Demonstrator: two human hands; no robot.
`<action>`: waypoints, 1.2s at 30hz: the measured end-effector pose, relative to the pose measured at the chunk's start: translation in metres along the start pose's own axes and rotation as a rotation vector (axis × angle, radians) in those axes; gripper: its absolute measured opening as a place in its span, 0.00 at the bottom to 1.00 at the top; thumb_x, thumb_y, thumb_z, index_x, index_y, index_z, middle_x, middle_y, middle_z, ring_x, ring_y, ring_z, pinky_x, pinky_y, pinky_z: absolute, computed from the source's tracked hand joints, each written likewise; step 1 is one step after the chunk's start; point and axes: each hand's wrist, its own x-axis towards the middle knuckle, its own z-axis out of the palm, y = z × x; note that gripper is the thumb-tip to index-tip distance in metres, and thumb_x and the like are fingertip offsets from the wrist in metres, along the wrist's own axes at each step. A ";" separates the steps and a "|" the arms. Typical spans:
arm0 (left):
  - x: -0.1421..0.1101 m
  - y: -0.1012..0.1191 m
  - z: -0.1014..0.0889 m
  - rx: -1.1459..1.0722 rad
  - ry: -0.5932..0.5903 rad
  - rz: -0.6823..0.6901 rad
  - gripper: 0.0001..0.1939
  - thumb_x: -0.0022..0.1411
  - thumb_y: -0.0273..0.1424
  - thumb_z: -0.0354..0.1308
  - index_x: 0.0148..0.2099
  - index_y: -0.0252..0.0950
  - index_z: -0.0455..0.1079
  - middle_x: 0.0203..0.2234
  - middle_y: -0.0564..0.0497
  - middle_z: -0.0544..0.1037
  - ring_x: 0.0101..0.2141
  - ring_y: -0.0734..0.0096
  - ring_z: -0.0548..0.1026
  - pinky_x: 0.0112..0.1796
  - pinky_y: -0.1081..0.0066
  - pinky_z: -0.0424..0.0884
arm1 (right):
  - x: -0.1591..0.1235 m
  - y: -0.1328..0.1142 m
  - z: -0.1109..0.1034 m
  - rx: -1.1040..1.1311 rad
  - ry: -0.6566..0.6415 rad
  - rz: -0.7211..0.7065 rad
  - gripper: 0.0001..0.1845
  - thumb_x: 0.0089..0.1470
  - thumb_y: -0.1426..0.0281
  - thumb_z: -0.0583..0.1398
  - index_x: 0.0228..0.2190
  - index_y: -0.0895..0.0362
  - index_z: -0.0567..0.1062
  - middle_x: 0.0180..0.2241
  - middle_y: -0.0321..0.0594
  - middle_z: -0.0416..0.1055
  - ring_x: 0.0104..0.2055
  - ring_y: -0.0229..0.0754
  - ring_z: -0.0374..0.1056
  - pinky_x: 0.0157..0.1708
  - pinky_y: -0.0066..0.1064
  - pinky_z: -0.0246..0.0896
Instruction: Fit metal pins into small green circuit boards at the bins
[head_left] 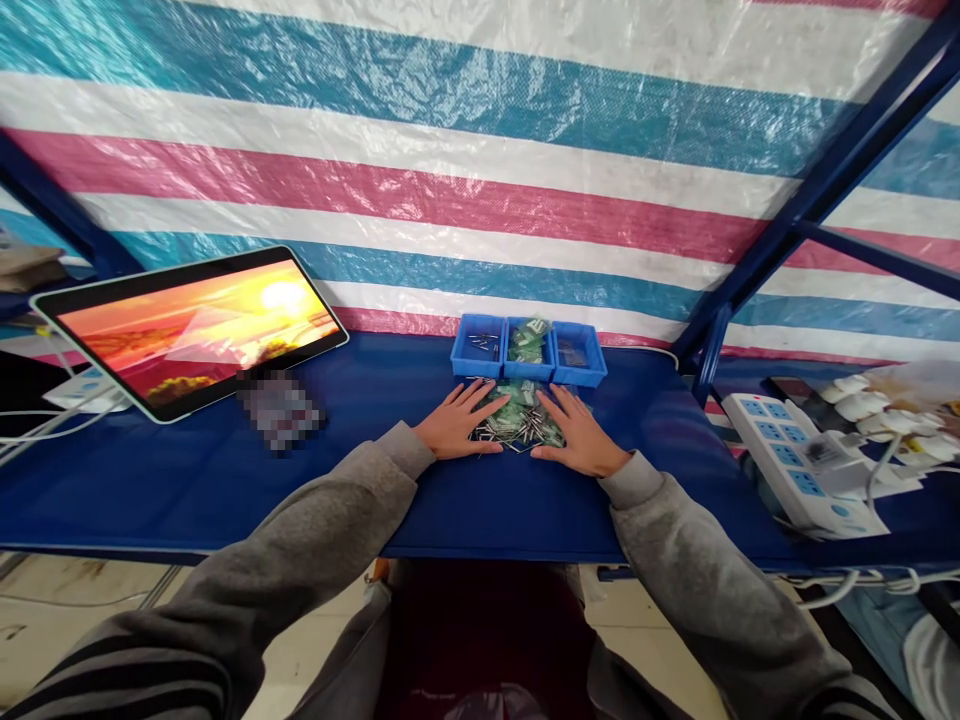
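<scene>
A pile of small metal pins or screws point(525, 428), mixed with green-tinted plastic packets point(517, 396), lies on the blue table. My left hand point(459, 424) rests at the pile's left side, fingers spread. On the right side my right hand point(581, 437) lies with its fingers spread too, its fingertips at the pile's edge. Just behind the pile stand three blue bins in a row. The left bin point(465, 368) has a few metal pieces, the middle bin point(529, 372) holds green packets, and the right bin point(592, 376) contains small flat pieces I cannot make out.
A tablet-like screen point(202, 330) with a sunset picture leans at the left, a blurred-out item point(283, 410) beside it. At the right stands a white power strip point(795, 465) with plugs and cables. Blue metal frame bars point(787, 230) and a striped tarp point(480, 200) bound the blue table point(495, 510).
</scene>
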 end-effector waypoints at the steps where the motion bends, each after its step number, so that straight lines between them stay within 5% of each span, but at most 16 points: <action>1: 0.001 0.001 0.001 -0.003 0.002 -0.001 0.45 0.61 0.60 0.47 0.72 0.46 0.40 0.70 0.46 0.38 0.68 0.44 0.39 0.64 0.49 0.38 | 0.001 -0.003 0.003 -0.025 -0.016 0.001 0.52 0.51 0.38 0.53 0.67 0.51 0.48 0.69 0.51 0.41 0.70 0.63 0.38 0.63 0.60 0.43; 13: 0.010 0.003 0.011 -0.063 0.096 -0.041 0.40 0.65 0.57 0.42 0.71 0.42 0.47 0.68 0.43 0.50 0.67 0.48 0.47 0.64 0.54 0.46 | 0.010 -0.011 0.013 -0.036 0.025 0.019 0.46 0.58 0.41 0.45 0.66 0.57 0.52 0.68 0.54 0.46 0.70 0.58 0.38 0.65 0.57 0.39; 22: 0.009 0.005 0.007 -0.033 0.058 -0.058 0.42 0.65 0.58 0.40 0.72 0.41 0.42 0.69 0.43 0.46 0.67 0.47 0.46 0.64 0.51 0.46 | 0.008 -0.011 0.002 0.103 0.032 0.058 0.51 0.50 0.38 0.54 0.65 0.54 0.54 0.68 0.53 0.46 0.69 0.61 0.42 0.65 0.58 0.40; 25: 0.009 0.005 0.007 -0.032 0.064 -0.057 0.42 0.64 0.58 0.41 0.72 0.41 0.42 0.69 0.43 0.46 0.67 0.47 0.46 0.64 0.50 0.46 | 0.012 -0.011 -0.010 0.130 0.130 0.067 0.44 0.54 0.42 0.54 0.63 0.54 0.60 0.67 0.52 0.48 0.68 0.60 0.45 0.64 0.56 0.44; 30: 0.008 0.003 0.009 -0.049 0.115 -0.017 0.40 0.65 0.57 0.42 0.72 0.44 0.43 0.68 0.43 0.50 0.67 0.48 0.49 0.64 0.50 0.47 | 0.053 0.003 -0.038 -0.010 0.222 0.098 0.32 0.62 0.51 0.49 0.57 0.60 0.68 0.63 0.55 0.57 0.66 0.57 0.51 0.65 0.51 0.45; 36: 0.008 0.000 0.011 -0.073 0.150 -0.003 0.38 0.66 0.55 0.43 0.71 0.43 0.46 0.67 0.42 0.52 0.66 0.49 0.50 0.64 0.49 0.47 | 0.131 0.026 -0.061 -0.195 0.082 0.115 0.30 0.63 0.55 0.49 0.57 0.61 0.68 0.64 0.53 0.57 0.68 0.61 0.47 0.64 0.57 0.39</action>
